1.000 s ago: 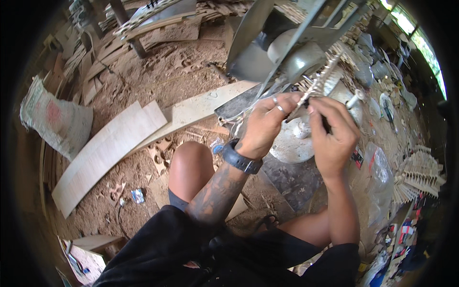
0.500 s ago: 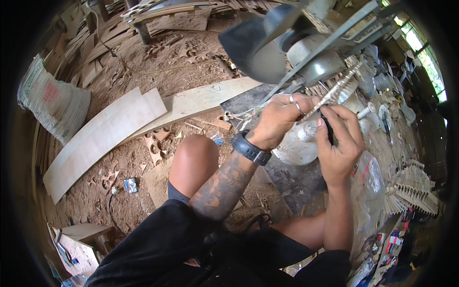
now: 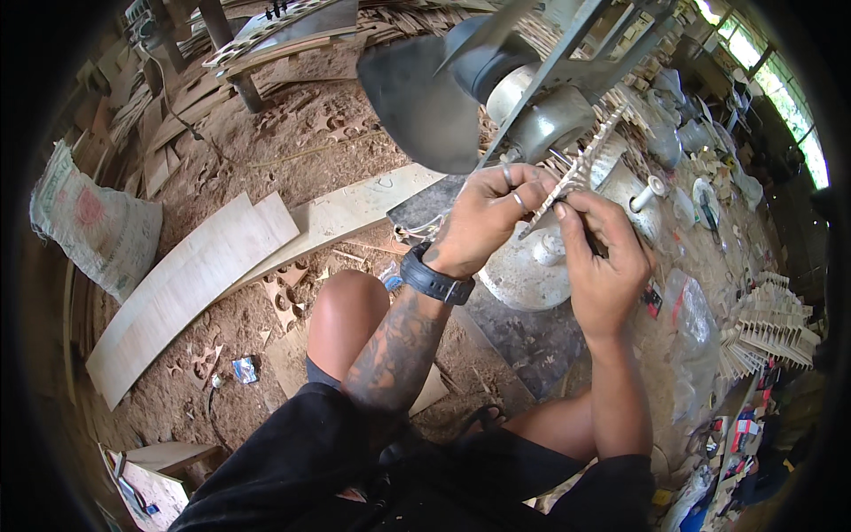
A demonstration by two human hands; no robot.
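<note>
A thin, pale wooden strip with a toothed edge (image 3: 583, 162) slants up and away between my hands. My left hand (image 3: 487, 208), with two rings and a black wristwatch above it, pinches the strip's lower part. My right hand (image 3: 612, 257) is closed close beside it, thumb and fingertips pressed together by the strip's lower end. Something small and dark shows at those fingertips, mostly hidden. Just beyond the hands stands a fan with dark grey blades (image 3: 417, 102) and a metal motor housing (image 3: 557, 124). A dusty white round base (image 3: 523, 275) lies below my hands.
Curved plywood boards (image 3: 191, 288) lie on the sawdust-covered ground at left, near a white woven sack (image 3: 97, 222). Stacked slotted wooden pieces (image 3: 767, 328) and a clear plastic bag (image 3: 696, 346) are at right. Loose wires (image 3: 412, 232) lie near my left wrist.
The whole view has shifted, so most things sit further left. The strip now stands steeper, and the dark thing at my right fingertips shows less than before.
</note>
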